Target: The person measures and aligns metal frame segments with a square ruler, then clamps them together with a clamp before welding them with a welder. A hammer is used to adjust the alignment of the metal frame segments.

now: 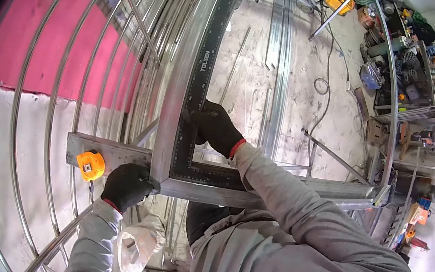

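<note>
Evidently the black square (207,61) lay along the inside corner of the metal frame (178,85), its long leg pinched in the gloved right hand (217,129). The left hand (130,185) curled at the outer corner; whether it gripped, I couldn't tell. Good alignment called for both legs flush and the frame steady.

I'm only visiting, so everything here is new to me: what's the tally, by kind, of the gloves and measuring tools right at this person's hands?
Black gloves: 2, one each on the left hand and right hand
Orange tape measure: 1
Black L-shaped square: 1
Total: 4
</note>
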A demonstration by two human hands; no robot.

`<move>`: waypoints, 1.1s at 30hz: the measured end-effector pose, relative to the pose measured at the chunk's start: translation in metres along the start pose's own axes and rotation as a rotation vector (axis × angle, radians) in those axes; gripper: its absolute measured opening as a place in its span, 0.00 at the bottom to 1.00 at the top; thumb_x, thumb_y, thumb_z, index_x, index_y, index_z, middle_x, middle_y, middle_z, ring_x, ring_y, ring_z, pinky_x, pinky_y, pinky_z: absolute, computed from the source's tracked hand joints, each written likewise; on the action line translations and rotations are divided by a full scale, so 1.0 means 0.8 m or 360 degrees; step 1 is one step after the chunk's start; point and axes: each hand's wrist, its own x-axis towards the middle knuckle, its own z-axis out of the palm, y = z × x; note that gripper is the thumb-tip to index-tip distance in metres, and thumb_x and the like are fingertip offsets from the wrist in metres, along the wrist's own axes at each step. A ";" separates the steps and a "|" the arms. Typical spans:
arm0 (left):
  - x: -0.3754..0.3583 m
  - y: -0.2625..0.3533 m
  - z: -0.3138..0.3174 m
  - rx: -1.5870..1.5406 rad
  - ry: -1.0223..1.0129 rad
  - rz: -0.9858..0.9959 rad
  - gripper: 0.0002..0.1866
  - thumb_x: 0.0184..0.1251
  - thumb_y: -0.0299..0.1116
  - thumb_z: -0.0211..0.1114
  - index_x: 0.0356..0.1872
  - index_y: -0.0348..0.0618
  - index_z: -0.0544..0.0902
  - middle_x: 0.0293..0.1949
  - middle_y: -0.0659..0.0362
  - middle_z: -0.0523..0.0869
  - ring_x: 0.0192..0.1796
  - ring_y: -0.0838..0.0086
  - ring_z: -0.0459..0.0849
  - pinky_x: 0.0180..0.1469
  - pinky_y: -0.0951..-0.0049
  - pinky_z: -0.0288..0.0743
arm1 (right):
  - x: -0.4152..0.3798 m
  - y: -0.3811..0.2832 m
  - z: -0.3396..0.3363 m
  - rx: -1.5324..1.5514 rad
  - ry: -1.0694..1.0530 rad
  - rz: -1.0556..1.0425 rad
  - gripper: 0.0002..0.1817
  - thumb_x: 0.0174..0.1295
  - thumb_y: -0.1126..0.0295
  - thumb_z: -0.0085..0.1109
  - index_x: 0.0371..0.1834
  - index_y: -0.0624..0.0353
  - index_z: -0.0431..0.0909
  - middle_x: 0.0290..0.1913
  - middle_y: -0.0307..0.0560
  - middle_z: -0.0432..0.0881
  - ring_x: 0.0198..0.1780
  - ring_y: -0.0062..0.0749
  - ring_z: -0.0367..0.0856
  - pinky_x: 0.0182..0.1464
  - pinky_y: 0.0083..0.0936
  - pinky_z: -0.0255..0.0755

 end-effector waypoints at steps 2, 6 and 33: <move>-0.002 0.000 0.002 -0.0006 0.0064 0.0049 0.15 0.51 0.48 0.80 0.29 0.47 0.93 0.29 0.52 0.91 0.37 0.56 0.91 0.43 0.55 0.82 | 0.000 0.000 -0.001 -0.0010 0.0001 -0.0005 0.08 0.74 0.66 0.63 0.42 0.59 0.81 0.28 0.39 0.81 0.23 0.26 0.81 0.23 0.26 0.75; 0.001 -0.001 0.000 0.0078 -0.0065 -0.0035 0.13 0.50 0.44 0.79 0.32 0.50 0.95 0.34 0.54 0.92 0.41 0.54 0.90 0.47 0.56 0.83 | 0.001 0.004 -0.003 -0.0001 -0.0020 -0.0003 0.09 0.75 0.65 0.63 0.42 0.60 0.82 0.28 0.40 0.83 0.23 0.26 0.81 0.22 0.25 0.73; 0.010 0.017 -0.013 0.0237 -0.0379 -0.0201 0.19 0.57 0.45 0.75 0.44 0.43 0.93 0.46 0.46 0.92 0.50 0.50 0.89 0.55 0.54 0.81 | 0.013 0.009 -0.025 -0.0533 -0.0179 -0.0291 0.11 0.76 0.64 0.63 0.40 0.60 0.82 0.28 0.42 0.84 0.26 0.28 0.83 0.29 0.26 0.77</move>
